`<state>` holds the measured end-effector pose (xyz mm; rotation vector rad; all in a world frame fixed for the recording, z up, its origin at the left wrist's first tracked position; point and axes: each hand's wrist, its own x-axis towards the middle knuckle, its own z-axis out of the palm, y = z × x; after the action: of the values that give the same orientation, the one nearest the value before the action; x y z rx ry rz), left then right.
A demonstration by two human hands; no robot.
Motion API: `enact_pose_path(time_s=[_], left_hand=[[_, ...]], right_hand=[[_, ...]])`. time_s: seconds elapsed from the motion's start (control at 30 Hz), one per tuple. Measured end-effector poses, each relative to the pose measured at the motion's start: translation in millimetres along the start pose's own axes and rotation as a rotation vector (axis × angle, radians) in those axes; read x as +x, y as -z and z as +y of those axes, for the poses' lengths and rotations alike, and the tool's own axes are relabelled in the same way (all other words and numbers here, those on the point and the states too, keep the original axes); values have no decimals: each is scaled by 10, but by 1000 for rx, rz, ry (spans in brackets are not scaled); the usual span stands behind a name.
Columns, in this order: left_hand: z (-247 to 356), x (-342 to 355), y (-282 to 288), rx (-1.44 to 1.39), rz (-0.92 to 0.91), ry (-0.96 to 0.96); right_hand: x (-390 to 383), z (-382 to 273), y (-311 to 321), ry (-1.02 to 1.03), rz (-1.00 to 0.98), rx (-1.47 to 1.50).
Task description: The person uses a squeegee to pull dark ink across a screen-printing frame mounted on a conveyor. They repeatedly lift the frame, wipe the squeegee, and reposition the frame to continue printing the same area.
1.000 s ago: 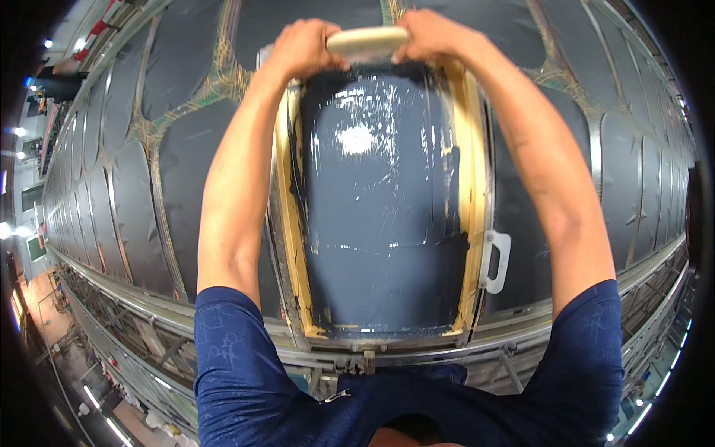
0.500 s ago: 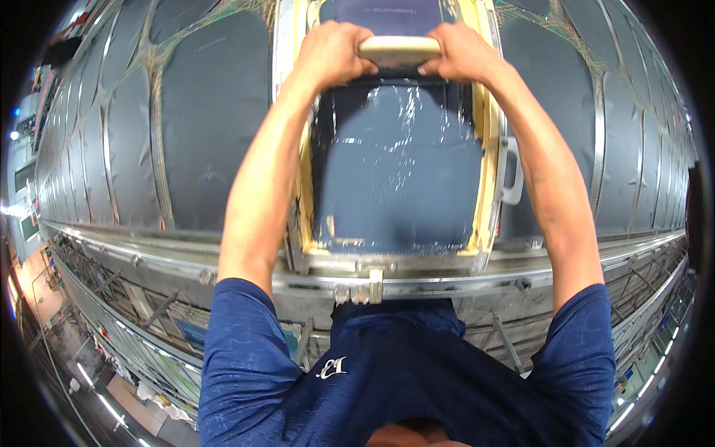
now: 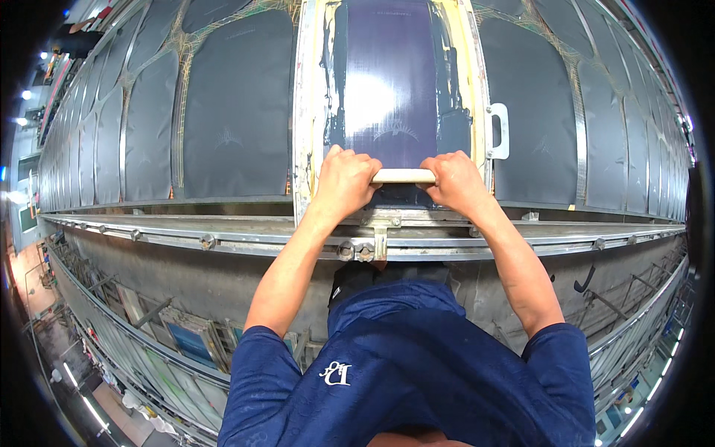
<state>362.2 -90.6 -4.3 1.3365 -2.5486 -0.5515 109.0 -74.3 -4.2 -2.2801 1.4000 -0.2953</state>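
Note:
My left hand [image 3: 348, 179] and my right hand [image 3: 456, 179] are both closed on a squeegee [image 3: 403, 176], one at each end of its pale bar. The squeegee lies crosswise at the near end of a printing screen [image 3: 391, 82]. Most of its blade is hidden below the bar and hands. Beyond the hands, the screen's purplish mesh has a bright glare and a faint fan-shaped design. Streaks of dark ink [image 3: 456, 89] run along both sides of the mesh, beside yellow-taped edges. A white grab handle [image 3: 500, 130] sticks out from the frame's right side.
Dark fabric panels [image 3: 238, 104] lie in rows on a long table on both sides of the screen. A metal rail [image 3: 477, 249] with a clamp [image 3: 380, 242] runs along its near edge, in front of my body. Lower left, framed screens [image 3: 186, 339] stand under the table.
Both hands have drawn the squeegee toward me, from the screen's far part to its near end. The wet ink sheet over the near half is gone, leaving mesh with ink streaks along its sides.

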Motion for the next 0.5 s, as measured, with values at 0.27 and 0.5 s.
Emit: enact_pose_path(time_s=[0.27, 0.5], left_hand=[[-918, 1992, 513, 49, -12, -25], [-1866, 3824, 719, 121, -40, 39]], right_hand=[[1826, 1083, 732, -68, -58, -60], [3629, 2093, 1299, -87, -146, -95]])
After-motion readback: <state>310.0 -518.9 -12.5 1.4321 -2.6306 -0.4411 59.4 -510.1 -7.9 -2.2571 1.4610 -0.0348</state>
